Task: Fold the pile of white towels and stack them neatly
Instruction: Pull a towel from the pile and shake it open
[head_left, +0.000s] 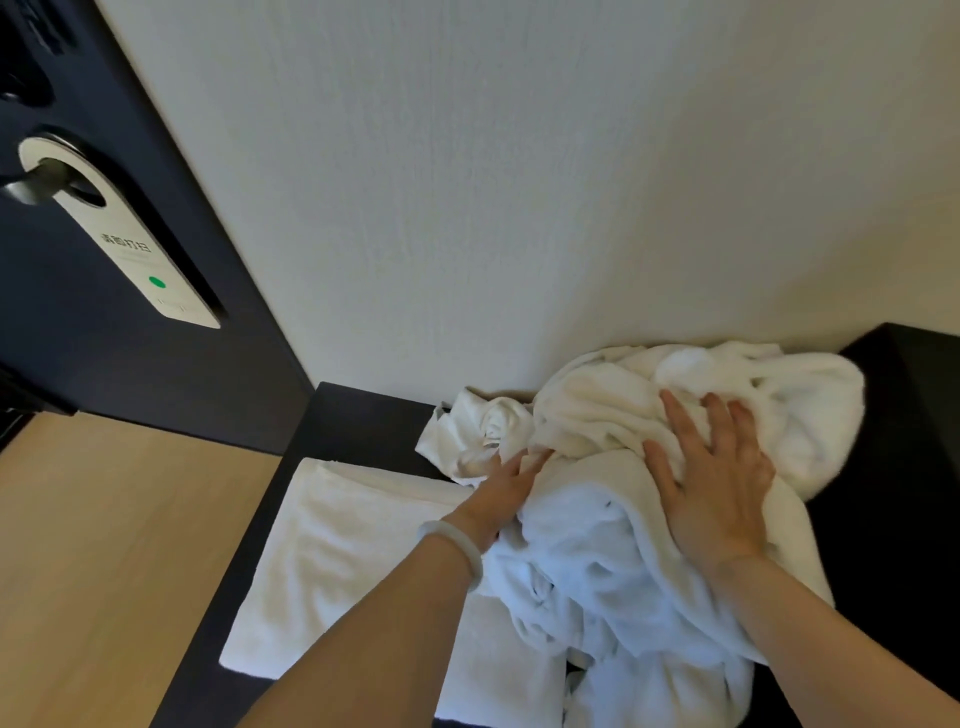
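Pile of white towels (623, 551) crumpled on dark bench (358, 426), right hand (717, 478) flat on top, fingers spread, gripping nothing, left hand (506, 486) at pile's left edge, fingertips buried in cloth, grip cannot be told, folded towel (353, 561) just left of left hand, forearm covering part
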